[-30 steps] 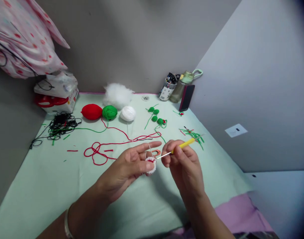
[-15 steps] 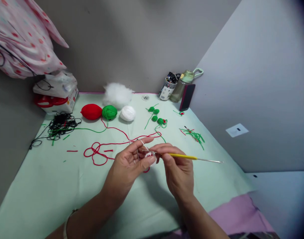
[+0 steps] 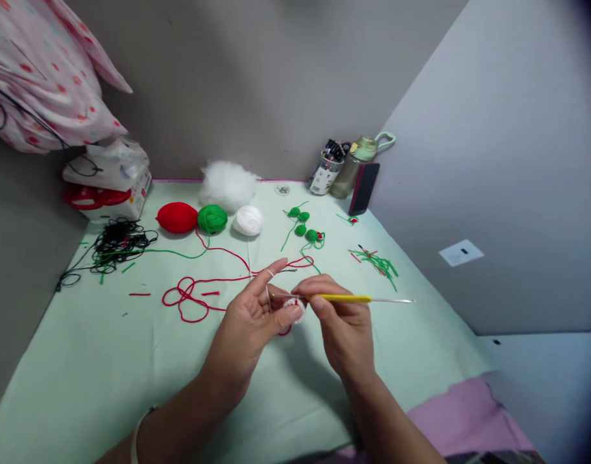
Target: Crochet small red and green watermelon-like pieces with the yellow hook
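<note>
My left hand [image 3: 249, 322] pinches a small white and red crochet piece [image 3: 295, 309] between thumb and fingers, with white yarn looped over the raised forefinger. My right hand [image 3: 341, 319] grips a yellow-handled crochet hook [image 3: 346, 298], held level, its metal tip at the piece and its other end pointing right. A white yarn ball [image 3: 248, 220], a green yarn ball [image 3: 213, 218] and a red yarn ball [image 3: 178, 217] lie in a row at the back of the pale green table [image 3: 82, 361]. Loose red yarn [image 3: 193, 293] trails toward my hands.
White stuffing [image 3: 228, 183] sits behind the balls. Small green crochet leaves [image 3: 302, 225] and green yarn scraps [image 3: 377, 263] lie to the right. A pen cup [image 3: 324, 173], bottle [image 3: 356, 164] and phone [image 3: 363, 189] stand in the corner. Black cord [image 3: 114, 241] and a box [image 3: 116, 193] sit left.
The hook has turned from pointing up-right to lying level, its tip now at the crochet piece. My left forefinger has lifted with the white yarn over it.
</note>
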The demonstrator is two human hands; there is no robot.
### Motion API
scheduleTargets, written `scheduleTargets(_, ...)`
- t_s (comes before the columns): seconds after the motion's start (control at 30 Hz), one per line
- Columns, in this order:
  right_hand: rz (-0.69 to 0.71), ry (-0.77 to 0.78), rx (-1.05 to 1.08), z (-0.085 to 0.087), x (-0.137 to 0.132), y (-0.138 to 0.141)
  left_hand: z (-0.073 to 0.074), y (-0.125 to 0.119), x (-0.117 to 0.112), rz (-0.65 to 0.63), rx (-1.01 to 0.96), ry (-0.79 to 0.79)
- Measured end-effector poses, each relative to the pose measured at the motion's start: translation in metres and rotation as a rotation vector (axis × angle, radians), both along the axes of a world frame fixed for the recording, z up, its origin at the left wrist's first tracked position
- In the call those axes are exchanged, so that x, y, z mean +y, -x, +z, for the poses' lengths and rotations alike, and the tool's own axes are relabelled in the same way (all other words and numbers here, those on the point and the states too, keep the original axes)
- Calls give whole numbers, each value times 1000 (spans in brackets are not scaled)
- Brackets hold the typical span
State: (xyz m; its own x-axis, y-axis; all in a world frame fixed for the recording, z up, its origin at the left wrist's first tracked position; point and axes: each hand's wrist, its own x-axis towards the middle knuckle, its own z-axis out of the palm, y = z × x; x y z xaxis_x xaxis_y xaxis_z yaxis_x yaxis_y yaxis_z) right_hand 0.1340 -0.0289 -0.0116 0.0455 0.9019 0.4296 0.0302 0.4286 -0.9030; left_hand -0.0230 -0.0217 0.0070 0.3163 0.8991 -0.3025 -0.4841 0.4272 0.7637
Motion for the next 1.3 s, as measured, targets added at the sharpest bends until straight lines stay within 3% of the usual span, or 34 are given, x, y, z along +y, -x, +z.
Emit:
scheduleTargets(0.13,55,153,188,-6,3,-1,-1,-2,-1,33,43,-35)
scheduleTargets(0.37,53,308,334,-8,2,1,-3,-4,0,67,125,-71)
scheduleTargets(0.57,47,373,386,-9,6,3,-16,-7,2,56,101,-46)
scheduleTargets(0.73,70,429,467,-14,11,0,-14,-7,4,23,109,-31)
scheduleTargets(1.03,106,347,324,-22,6,-4,-16,-4,8,3,101,10)
scheduleTargets(1.3,135,479,497,-11,6,-5,-16,-4,10,-82,84,-8)
